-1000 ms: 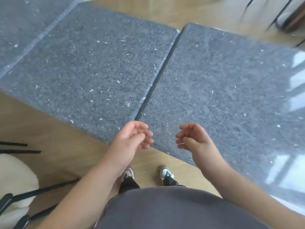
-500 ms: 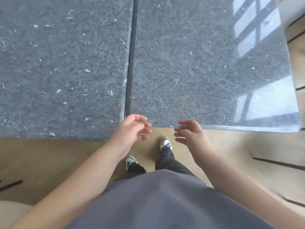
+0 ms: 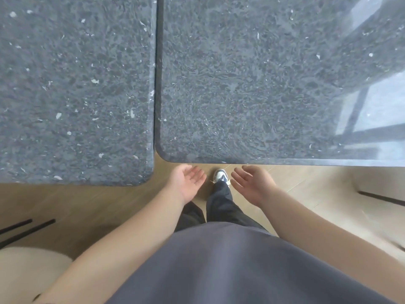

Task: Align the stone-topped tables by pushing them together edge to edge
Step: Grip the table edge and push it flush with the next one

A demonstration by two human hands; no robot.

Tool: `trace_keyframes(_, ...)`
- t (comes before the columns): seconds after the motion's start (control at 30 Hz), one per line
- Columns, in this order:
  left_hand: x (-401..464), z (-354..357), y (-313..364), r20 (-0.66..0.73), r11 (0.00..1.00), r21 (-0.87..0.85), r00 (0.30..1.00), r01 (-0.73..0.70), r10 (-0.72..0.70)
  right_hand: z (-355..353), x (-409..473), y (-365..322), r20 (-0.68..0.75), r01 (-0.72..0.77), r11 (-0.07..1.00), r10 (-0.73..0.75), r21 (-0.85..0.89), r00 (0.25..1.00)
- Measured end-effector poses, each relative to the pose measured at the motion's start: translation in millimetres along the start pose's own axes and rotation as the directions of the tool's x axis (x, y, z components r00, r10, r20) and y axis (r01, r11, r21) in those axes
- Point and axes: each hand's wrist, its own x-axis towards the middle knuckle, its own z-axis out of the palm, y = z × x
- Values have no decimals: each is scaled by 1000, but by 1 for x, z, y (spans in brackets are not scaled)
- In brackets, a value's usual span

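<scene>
While both hands, left hand (image 3: 188, 180) and right hand (image 3: 254, 183), hover open, 2 speckled grey stone-topped tables (image 3: 252, 84) sit nearly flush.

A second ago both hands hovered with fingers curled inward; now the left hand (image 3: 187, 179) and right hand (image 3: 252, 182) have opened, palms turned up, fingers relaxed, just below the near edge of the right table (image 3: 252, 84) at lower centre. The view has swung from slanted to square-on, showing the left table (image 3: 76, 84) reaching lower in the frame.
</scene>
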Motion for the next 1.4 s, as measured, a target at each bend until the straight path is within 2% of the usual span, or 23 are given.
trace_keyframes(0.1,8,5,3,-12,987,-146,997,-73,72,-5,10,-12,17,-31,962,27,270,999)
trace_keyframes(0.17,12,6,6,13,970,-223,995,-97,103,-2,15,-18,17,0,925,-7,380,1000)
trace_keyframes(0.3,21,16,11,104,941,-325,985,-95,135,6,19,-24,-29,63,883,-56,466,998)
trace_keyframes(0.4,30,22,10,112,934,-343,983,-101,148,6,25,-28,-86,113,837,-79,535,993)
trace_keyframes(0.5,37,24,6,120,922,-371,980,-106,161,3,31,-31,-72,122,786,-98,606,993)
trace_keyframes(0.67,41,20,2,149,911,-396,971,-113,185,-2,34,-28,-34,130,778,-139,615,990)
trace_keyframes(0.93,51,14,7,205,939,-325,961,-114,188,-7,36,-30,-21,143,809,-160,571,987)
trace_keyframes(1.4,52,10,6,275,947,-285,934,-148,229,-12,44,-26,-70,228,841,-223,491,972)
